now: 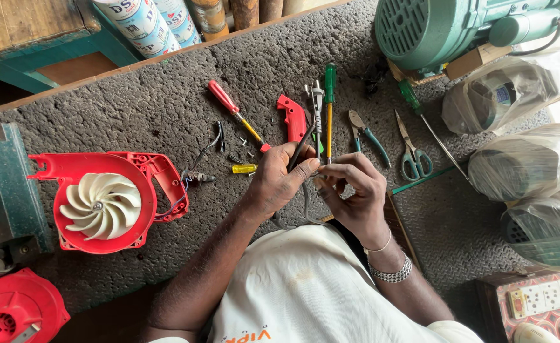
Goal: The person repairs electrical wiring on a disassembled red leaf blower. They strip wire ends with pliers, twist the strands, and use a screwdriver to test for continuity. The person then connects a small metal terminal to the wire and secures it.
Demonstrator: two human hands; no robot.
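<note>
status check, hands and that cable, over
Left hand and right hand both pinching thin dark cable. Screwdrivers, pliers, scissors just beyond. Nothing blocking.

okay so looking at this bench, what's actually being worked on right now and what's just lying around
In hand:
left hand
right hand
dark cable

Lying about:
red blower housing
red-handled screwdriver
green-handled screwdriver
pliers
scissors
green motor
</note>
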